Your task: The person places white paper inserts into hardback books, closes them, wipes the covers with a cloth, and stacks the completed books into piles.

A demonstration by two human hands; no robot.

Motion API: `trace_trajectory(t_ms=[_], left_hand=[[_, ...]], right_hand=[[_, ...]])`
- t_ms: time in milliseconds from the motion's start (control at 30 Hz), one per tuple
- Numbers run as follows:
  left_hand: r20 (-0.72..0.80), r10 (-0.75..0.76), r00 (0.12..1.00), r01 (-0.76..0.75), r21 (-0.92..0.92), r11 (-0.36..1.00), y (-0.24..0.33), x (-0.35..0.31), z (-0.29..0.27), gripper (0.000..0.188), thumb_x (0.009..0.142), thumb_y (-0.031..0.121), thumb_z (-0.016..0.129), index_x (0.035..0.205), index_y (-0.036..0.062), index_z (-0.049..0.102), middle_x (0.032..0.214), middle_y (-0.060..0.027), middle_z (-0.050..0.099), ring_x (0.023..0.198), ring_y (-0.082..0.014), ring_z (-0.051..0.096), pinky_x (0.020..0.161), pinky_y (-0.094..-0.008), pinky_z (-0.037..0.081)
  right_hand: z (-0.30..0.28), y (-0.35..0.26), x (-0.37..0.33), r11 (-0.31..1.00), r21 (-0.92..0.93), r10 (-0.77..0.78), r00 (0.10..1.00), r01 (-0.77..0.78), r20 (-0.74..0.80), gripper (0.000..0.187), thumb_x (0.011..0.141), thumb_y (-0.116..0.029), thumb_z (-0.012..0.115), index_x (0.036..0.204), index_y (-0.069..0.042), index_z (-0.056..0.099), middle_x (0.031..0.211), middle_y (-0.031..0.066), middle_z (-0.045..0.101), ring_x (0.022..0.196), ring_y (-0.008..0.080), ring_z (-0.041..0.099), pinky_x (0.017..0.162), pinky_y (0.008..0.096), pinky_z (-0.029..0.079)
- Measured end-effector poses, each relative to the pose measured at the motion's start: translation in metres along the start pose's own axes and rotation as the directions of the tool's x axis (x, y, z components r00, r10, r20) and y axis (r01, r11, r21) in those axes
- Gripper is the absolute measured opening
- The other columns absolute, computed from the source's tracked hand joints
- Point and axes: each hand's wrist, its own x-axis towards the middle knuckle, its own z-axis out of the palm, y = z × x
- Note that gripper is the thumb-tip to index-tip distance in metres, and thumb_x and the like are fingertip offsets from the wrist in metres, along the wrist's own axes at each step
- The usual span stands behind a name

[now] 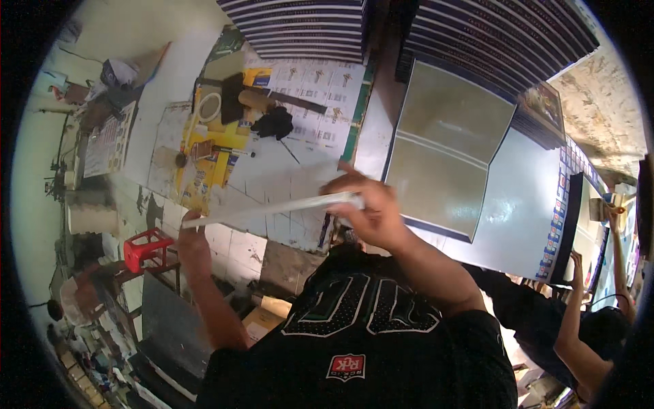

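A thin white block of sheets [279,206], seen nearly edge-on, is held up level in front of my chest between both hands. My left hand [194,242] grips its left end, the fingers partly hidden and blurred. Around its right end my right hand [371,208] is closed, thumb and fingers pinching the edge. To the right of my right hand, an opened book cover [443,153] lies on the table, grey-beige inside with a dark border and a crease across its middle.
Tall stacks of dark-blue books [300,31] and more dark-edged books [497,41] stand at the back. Tape [210,107], a black cloth [274,123] and a brush [235,151] lie on the left table. A red stool [148,250] stands left; a co-worker's arm [579,341] shows right.
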Motion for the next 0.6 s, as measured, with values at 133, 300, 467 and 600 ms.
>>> trace_trajectory(t_ms=[133,300,467,600], left_hand=[[-0.036,0.078,0.996,-0.063,-0.919,0.388,0.117,-0.009,0.063,0.038,0.091,0.027,0.069,0.115,0.0013,0.055,0.116,-0.0089,0.058,0.112,-0.0218,0.055,0.097,-0.0412,0.046],[0.066,0.149,0.987,0.07,-0.997,-0.025,0.198,-0.017,0.109,0.021,0.091,0.012,0.066,0.108,0.0033,0.056,0.094,-0.0044,0.06,0.091,-0.017,0.059,0.087,-0.0346,0.049],[0.169,0.256,0.952,0.111,-0.968,0.226,0.269,-0.017,0.165,0.027,0.082,0.012,0.074,0.103,0.0024,0.06,0.094,-0.0034,0.063,0.087,-0.013,0.057,0.083,-0.0307,0.047],[0.412,0.278,0.868,0.317,-0.89,0.329,0.298,-0.017,0.195,0.032,0.091,0.016,0.068,0.117,0.0002,0.06,0.1,-0.0025,0.063,0.091,-0.0106,0.056,0.084,-0.027,0.045]], right_hand=[[-0.07,-0.024,-0.021,0.968,-0.162,0.139,0.95,-0.19,-0.279,0.02,0.087,-0.003,0.069,0.105,0.0,0.061,0.101,0.012,0.068,0.097,0.019,0.065,0.094,0.0374,0.048],[-0.136,-0.053,-0.085,0.94,0.114,0.335,0.803,-0.322,-0.493,0.036,0.087,-0.007,0.07,0.117,0.003,0.054,0.107,0.0166,0.064,0.101,0.0252,0.063,0.093,0.0378,0.047],[-0.192,-0.028,-0.14,0.849,0.039,0.422,0.632,-0.527,-0.65,0.052,0.086,-0.001,0.066,0.132,0.002,0.041,0.118,0.0177,0.056,0.113,0.0242,0.055,0.1,0.0366,0.042],[-0.228,-0.018,-0.153,0.818,0.236,0.507,0.463,-0.525,-0.727,0.046,0.086,0.001,0.062,0.128,0.003,0.044,0.114,0.0144,0.056,0.106,0.0202,0.056,0.093,0.034,0.045]])
